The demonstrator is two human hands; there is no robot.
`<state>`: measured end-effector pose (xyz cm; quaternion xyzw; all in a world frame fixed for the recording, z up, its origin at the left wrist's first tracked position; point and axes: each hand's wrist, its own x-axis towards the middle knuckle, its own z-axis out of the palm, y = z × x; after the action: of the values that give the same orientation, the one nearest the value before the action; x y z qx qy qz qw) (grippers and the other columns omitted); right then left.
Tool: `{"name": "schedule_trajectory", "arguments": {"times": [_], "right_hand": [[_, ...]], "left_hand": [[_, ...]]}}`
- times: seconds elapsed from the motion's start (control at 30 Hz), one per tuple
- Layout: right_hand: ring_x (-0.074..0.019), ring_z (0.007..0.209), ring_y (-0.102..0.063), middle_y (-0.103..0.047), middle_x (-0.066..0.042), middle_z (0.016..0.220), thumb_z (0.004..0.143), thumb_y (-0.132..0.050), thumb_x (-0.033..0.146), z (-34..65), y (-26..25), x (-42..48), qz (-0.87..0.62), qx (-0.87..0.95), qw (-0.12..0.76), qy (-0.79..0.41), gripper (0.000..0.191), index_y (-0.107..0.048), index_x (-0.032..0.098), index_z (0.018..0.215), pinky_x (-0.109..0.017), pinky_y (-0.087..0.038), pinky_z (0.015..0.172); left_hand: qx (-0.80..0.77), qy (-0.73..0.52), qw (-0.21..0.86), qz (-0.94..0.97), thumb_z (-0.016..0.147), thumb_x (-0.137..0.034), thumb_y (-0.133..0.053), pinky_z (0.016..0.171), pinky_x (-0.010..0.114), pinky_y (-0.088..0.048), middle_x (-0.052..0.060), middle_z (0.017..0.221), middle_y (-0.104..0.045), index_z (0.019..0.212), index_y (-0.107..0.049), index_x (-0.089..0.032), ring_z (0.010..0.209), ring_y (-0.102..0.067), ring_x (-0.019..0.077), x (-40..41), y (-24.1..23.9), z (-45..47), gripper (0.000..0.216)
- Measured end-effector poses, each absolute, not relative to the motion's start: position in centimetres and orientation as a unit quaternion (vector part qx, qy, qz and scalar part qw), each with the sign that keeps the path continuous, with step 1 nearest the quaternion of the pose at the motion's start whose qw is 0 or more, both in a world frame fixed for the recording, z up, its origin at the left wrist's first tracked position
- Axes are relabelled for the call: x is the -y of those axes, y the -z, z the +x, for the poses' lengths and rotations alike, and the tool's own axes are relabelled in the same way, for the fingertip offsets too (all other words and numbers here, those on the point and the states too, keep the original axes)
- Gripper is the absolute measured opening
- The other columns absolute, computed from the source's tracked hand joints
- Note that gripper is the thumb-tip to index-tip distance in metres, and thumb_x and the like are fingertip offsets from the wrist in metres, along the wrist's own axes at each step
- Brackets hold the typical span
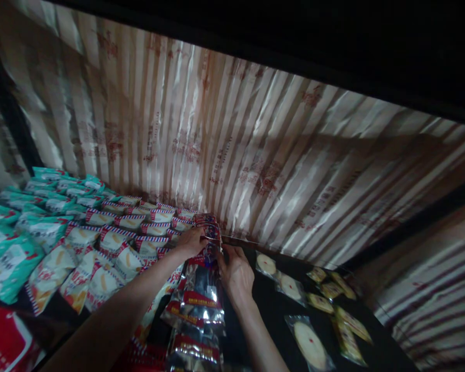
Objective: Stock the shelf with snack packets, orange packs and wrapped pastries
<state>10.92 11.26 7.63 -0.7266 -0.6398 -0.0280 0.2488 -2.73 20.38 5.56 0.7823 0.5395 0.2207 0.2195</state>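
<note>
A column of shiny snack packets [203, 298], silver and dark red with yellow print, runs away from me over the black surface. At its far end, small dark blue and red packets [206, 221] stand against the plastic sheeting. My left hand [191, 243] is closed on the left edge of a dark blue and red snack packet [210, 253] there. On the same packet's right edge, my right hand [237, 273] has its fingers curled in, closed on it. Part of the packet is hidden by my fingers.
White-and-orange snack bags [116, 240] stand in rows on the left, with teal bags [42, 222] beyond them. Round wrapped cakes [310, 343] and yellow packets [346, 341] lie to the right. A red basket [3, 336] is at lower left. Printed sheeting [225, 139] hangs behind.
</note>
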Motion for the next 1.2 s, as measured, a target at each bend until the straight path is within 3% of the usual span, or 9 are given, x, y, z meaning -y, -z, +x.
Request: {"name": "schedule_trajectory", "arguments": {"times": [0.13, 0.3, 0.47, 0.6, 0.73, 0.9, 1.2], "right_hand": [[-0.0261, 0.097, -0.056, -0.064, -0.007, 0.108, 0.086, -0.042, 0.037, 11.3, -7.2, -11.8, -0.732, 0.637, 0.243, 0.005, 0.032, -0.063, 0.023, 0.106, -0.035, -0.041, 0.080], [-0.0259, 0.095, -0.060, -0.068, -0.009, 0.101, 0.088, -0.036, 0.041, 11.6, -6.3, -12.0, -0.737, 0.624, 0.243, -0.085, 0.038, -0.059, 0.023, 0.113, -0.034, -0.043, 0.073], [-0.0276, 0.099, -0.057, -0.065, -0.010, 0.106, 0.086, -0.041, 0.038, 11.8, -6.3, -11.9, -0.734, 0.631, 0.248, -0.043, 0.037, -0.062, 0.020, 0.110, -0.038, -0.044, 0.080], [-0.0245, 0.106, -0.053, -0.061, -0.012, 0.112, 0.087, -0.040, 0.032, 11.2, -6.7, -13.3, -0.672, 0.674, 0.307, 0.008, 0.037, -0.059, 0.015, 0.113, -0.037, -0.041, 0.092], [-0.0196, 0.112, -0.052, -0.060, -0.013, 0.116, 0.091, -0.031, 0.030, 9.9, -6.5, -16.6, -0.586, 0.730, 0.349, -0.042, 0.040, -0.054, 0.011, 0.119, -0.034, -0.039, 0.097], [-0.0185, 0.110, -0.054, -0.063, -0.012, 0.111, 0.094, -0.022, 0.028, 9.6, -5.2, -20.2, -0.534, 0.790, 0.298, -0.038, 0.042, -0.059, 0.014, 0.110, -0.040, -0.029, 0.106], [-0.0196, 0.102, -0.056, -0.067, -0.008, 0.091, 0.095, -0.020, 0.027, 10.8, -3.9, -20.2, -0.503, 0.829, 0.246, 0.004, 0.045, -0.064, 0.017, 0.089, -0.039, -0.036, 0.100]], "left_hand": [[-0.536, -0.219, 0.213, 0.787, 0.081, -0.031, -0.049, 0.079, 0.027, -0.042, 0.004, 0.096, -0.065, 0.091, -0.057, -0.021, 0.091, -0.059, 0.0183, -20.5, -5.6, -2.7, 0.016], [-0.540, -0.218, 0.201, 0.787, 0.082, -0.032, -0.048, 0.081, 0.027, -0.041, 0.005, 0.098, -0.064, 0.092, -0.057, -0.020, 0.093, -0.058, 0.0182, -20.5, -5.3, -2.4, 0.018], [-0.551, -0.205, 0.188, 0.787, 0.084, -0.032, -0.046, 0.086, 0.030, -0.041, 0.009, 0.105, -0.061, 0.095, -0.058, -0.018, 0.100, -0.056, 0.0210, -19.9, -5.3, -1.9, 0.022], [-0.554, -0.186, 0.165, 0.795, 0.085, -0.031, -0.044, 0.088, 0.030, -0.041, 0.010, 0.111, -0.059, 0.100, -0.058, -0.017, 0.103, -0.055, 0.0220, -19.7, -5.5, -1.7, 0.025], [-0.557, -0.184, 0.161, 0.794, 0.087, -0.024, -0.035, 0.089, 0.031, -0.042, 0.012, 0.113, -0.059, 0.109, -0.055, -0.014, 0.104, -0.055, 0.0223, -19.6, -5.5, -1.6, 0.031], [-0.567, -0.195, 0.148, 0.787, 0.086, -0.016, -0.033, 0.090, 0.030, -0.042, 0.012, 0.116, -0.057, 0.116, -0.052, -0.013, 0.107, -0.053, 0.0209, -19.2, -5.4, -1.3, 0.035], [-0.591, -0.300, 0.027, 0.748, 0.086, -0.010, -0.032, 0.096, 0.037, -0.039, 0.013, 0.108, -0.058, 0.100, -0.058, -0.010, 0.107, -0.050, 0.0219, -17.5, -4.3, -0.9, 0.029]]}}
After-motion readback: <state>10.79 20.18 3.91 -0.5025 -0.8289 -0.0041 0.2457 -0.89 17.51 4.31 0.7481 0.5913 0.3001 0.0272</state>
